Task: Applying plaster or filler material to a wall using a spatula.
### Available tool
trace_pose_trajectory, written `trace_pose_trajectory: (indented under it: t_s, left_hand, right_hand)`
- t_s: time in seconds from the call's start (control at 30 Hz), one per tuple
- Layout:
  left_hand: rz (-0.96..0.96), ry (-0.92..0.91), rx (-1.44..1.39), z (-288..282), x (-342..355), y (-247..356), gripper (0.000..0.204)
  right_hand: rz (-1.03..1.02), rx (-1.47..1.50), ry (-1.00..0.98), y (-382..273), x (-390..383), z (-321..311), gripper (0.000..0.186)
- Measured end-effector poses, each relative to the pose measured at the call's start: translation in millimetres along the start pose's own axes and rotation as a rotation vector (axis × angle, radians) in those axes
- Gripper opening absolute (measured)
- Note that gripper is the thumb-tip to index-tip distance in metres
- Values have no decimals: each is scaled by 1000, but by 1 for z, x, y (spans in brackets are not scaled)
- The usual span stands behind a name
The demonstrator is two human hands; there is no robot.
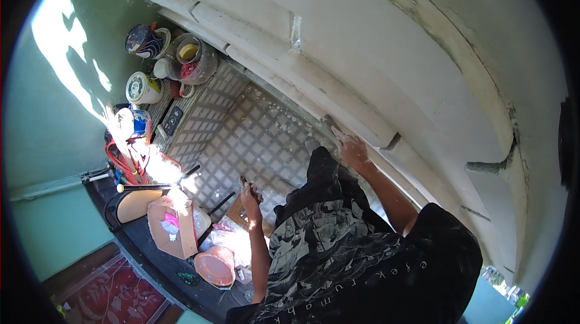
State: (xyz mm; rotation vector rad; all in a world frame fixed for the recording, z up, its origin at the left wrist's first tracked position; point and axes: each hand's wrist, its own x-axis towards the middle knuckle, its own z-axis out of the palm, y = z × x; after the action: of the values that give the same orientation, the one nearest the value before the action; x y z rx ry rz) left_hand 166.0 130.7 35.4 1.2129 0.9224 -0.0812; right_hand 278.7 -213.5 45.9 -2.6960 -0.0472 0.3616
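A small dusty object (243,181) is apparently gripped in the curled left hand (250,198); it could be dropped onto the tiled floor (241,134) if the grip is loosened. Farther up, a dark flat piece (328,123) is held by the right hand's extended fingers at the pale moulding (368,126), which could be scratched by uneven pressure.

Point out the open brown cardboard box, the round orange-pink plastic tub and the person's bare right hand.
Open brown cardboard box (186,233): head view, on its side wall.
Round orange-pink plastic tub (215,266): head view, on its broad face.
Bare right hand (353,149): head view, back of the hand.
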Motion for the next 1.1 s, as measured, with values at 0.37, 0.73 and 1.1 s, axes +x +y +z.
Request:
trace_pose_trajectory:
  t_s: [0.37, 0.73, 1.1]
  left_hand:
    - [22, -181, 91, 9, 7, 16, 29]
    - [168, -428, 336, 95, -10, 8, 19]
    - [22, -539, 84, 199, 53, 1, 36]
  right_hand:
    - [134, -148, 6, 12, -64, -3, 49]
    - [105, -64, 104, 18, -94, 5, 53]
    - [86, 29, 223, 27, -125, -20, 48]
